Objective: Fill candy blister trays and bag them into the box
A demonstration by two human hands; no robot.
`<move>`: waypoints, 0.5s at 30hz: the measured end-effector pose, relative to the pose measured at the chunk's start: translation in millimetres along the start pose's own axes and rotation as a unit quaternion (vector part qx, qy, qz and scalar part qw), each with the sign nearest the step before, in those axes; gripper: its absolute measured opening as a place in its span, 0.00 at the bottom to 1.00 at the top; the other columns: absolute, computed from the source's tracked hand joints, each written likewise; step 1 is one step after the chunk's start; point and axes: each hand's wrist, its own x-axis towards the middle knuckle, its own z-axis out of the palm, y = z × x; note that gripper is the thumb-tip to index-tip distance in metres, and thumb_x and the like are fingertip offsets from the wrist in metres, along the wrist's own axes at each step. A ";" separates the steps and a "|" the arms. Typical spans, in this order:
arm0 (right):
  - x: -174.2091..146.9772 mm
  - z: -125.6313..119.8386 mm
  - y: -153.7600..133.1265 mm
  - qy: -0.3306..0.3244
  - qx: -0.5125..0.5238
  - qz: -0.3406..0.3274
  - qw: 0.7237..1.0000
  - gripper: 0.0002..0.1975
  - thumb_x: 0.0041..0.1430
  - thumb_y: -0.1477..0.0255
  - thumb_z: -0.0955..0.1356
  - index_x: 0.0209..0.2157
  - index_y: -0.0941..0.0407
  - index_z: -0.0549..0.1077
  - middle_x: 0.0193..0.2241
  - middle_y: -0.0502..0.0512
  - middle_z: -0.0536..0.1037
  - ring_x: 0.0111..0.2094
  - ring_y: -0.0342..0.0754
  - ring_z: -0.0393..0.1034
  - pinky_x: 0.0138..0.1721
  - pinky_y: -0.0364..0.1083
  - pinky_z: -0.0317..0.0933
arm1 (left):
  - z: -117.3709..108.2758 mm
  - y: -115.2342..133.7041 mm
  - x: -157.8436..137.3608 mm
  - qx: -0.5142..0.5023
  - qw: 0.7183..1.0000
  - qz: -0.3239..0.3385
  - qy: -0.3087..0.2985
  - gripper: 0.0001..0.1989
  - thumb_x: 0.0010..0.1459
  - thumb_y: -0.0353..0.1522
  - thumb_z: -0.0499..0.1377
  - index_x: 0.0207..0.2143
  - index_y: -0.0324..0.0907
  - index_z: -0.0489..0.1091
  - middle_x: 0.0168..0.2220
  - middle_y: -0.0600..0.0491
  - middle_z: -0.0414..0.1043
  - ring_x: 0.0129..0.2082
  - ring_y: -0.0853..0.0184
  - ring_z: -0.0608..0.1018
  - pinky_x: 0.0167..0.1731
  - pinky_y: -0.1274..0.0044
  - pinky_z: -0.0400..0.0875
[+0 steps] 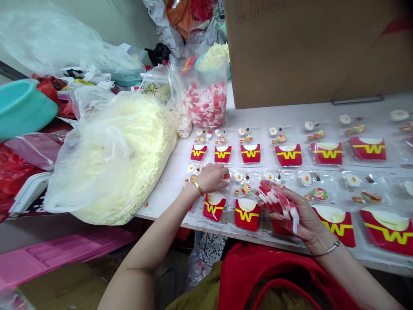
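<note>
My left hand [211, 177] reaches over a clear plastic tray in the front row, its fingers pinched together. A small red-and-white piece [227, 176] shows at its fingertips. Cupped in my right hand [306, 215] is a bunch of red-and-white pieces [276, 199], held above the front row. Below the left hand lies a red fries carton [214, 206] with a yellow W. Beside it sits another red carton [247, 214], with a toy fried egg [238, 176] and a toy pizza [246, 189] in the same tray. The right hand partly hides a further carton.
A back row of similar trays includes a red carton [250, 153]. Behind it stand a clear bag of red-and-white pieces [206, 103] and a large cardboard box [316, 56]. A big bag of pale yellow pieces [142, 159] bulges at the left, near a turquoise basin [26, 107].
</note>
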 end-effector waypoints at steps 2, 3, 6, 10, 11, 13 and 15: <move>0.5 1.0 -0.7 -0.010 0.003 -0.003 1.000 0.20 0.52 0.73 0.70 0.49 0.54 0.72 0.37 0.55 0.79 0.29 0.45 0.72 0.15 0.37 0.58 | 6.5 3.8 -7.4 0.019 1.000 0.004 0.014 0.08 0.56 0.32 0.57 0.39 0.41 0.69 0.40 0.49 0.70 0.41 0.61 0.72 0.39 0.71 0.59; 0.8 1.1 -0.8 -0.014 0.005 -0.004 1.000 0.20 0.53 0.73 0.70 0.49 0.54 0.72 0.37 0.55 0.78 0.29 0.45 0.72 0.15 0.37 0.57 | 9.9 4.7 -9.7 0.032 0.999 0.007 0.026 0.08 0.56 0.31 0.56 0.40 0.42 0.68 0.41 0.48 0.70 0.41 0.61 0.71 0.39 0.71 0.59; 1.0 -0.3 -0.3 -0.031 0.006 -0.002 1.000 0.20 0.53 0.74 0.70 0.49 0.55 0.72 0.37 0.55 0.78 0.29 0.45 0.73 0.15 0.37 0.57 | 18.8 4.1 -13.2 0.068 0.996 0.015 0.057 0.09 0.59 0.28 0.52 0.40 0.42 0.69 0.41 0.48 0.70 0.42 0.60 0.70 0.39 0.70 0.58; 0.8 -3.3 0.9 -0.034 0.016 0.004 0.999 0.20 0.54 0.74 0.69 0.50 0.54 0.71 0.39 0.54 0.78 0.30 0.44 0.72 0.16 0.37 0.57 | 22.1 8.2 -17.3 0.054 0.994 0.004 0.091 0.09 0.62 0.29 0.50 0.37 0.41 0.70 0.41 0.48 0.72 0.42 0.60 0.71 0.42 0.67 0.58; 1.1 -3.6 0.9 -0.031 0.021 0.006 0.999 0.20 0.54 0.75 0.69 0.50 0.54 0.71 0.40 0.54 0.78 0.29 0.43 0.72 0.16 0.36 0.57 | 20.3 12.0 -18.4 0.027 0.993 -0.005 0.112 0.09 0.63 0.30 0.50 0.38 0.41 0.70 0.42 0.48 0.72 0.43 0.60 0.71 0.44 0.66 0.58; 2.0 -3.4 0.3 -0.032 0.031 0.009 0.999 0.20 0.55 0.74 0.69 0.50 0.54 0.70 0.39 0.54 0.78 0.29 0.43 0.72 0.16 0.36 0.57 | 13.2 23.6 -19.9 -0.066 0.985 -0.012 0.160 0.09 0.64 0.34 0.51 0.42 0.42 0.69 0.45 0.48 0.71 0.46 0.61 0.71 0.46 0.67 0.59; 3.5 -2.5 -0.9 -0.049 0.037 0.013 0.998 0.19 0.55 0.74 0.68 0.50 0.55 0.70 0.38 0.56 0.78 0.30 0.45 0.73 0.16 0.36 0.56 | 3.4 38.9 -19.0 -0.186 0.965 0.012 0.184 0.15 0.63 0.38 0.54 0.50 0.43 0.66 0.48 0.48 0.70 0.47 0.63 0.71 0.48 0.70 0.62</move>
